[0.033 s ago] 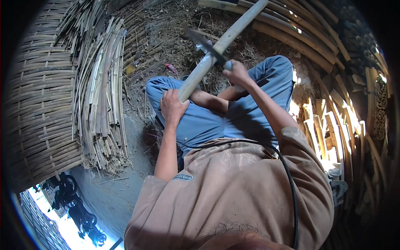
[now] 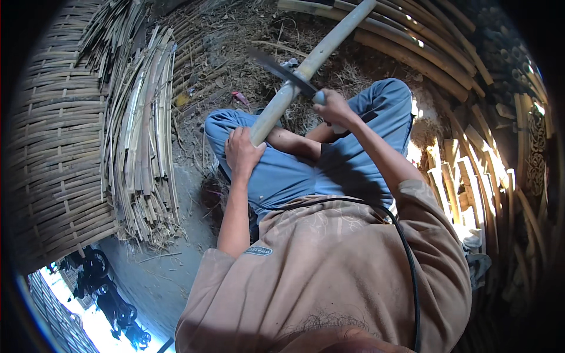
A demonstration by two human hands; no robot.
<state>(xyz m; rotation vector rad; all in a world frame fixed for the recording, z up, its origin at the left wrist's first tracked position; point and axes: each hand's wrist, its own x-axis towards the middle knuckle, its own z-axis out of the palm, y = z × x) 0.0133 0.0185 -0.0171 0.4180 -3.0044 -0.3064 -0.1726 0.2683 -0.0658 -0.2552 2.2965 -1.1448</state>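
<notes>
A pale, round bamboo pole [image 2: 323, 50] slants from my left knee up to the far right. My left hand [image 2: 242, 151] rests on the knee and grips the pole's near end. My right hand [image 2: 335, 110] is closed round the light-coloured handle of a large knife [image 2: 285, 73]. The dark blade lies across the pole about midway along it, its tip pointing to the far left and smeared by motion. My legs are crossed beneath, in blue trousers [image 2: 288, 170].
A woven bamboo panel [image 2: 65, 135] and a bundle of split strips [image 2: 144, 129] lie at the left. Long bamboo lengths [image 2: 406, 65] are stacked at the far right, with cut pieces [image 2: 456, 182] standing nearer. Shavings [image 2: 235, 65] cover the ground ahead.
The knife has shifted slightly left and toward me, its tip swinging left. My right hand moved a little with it. My left hand and the pole have hardly moved.
</notes>
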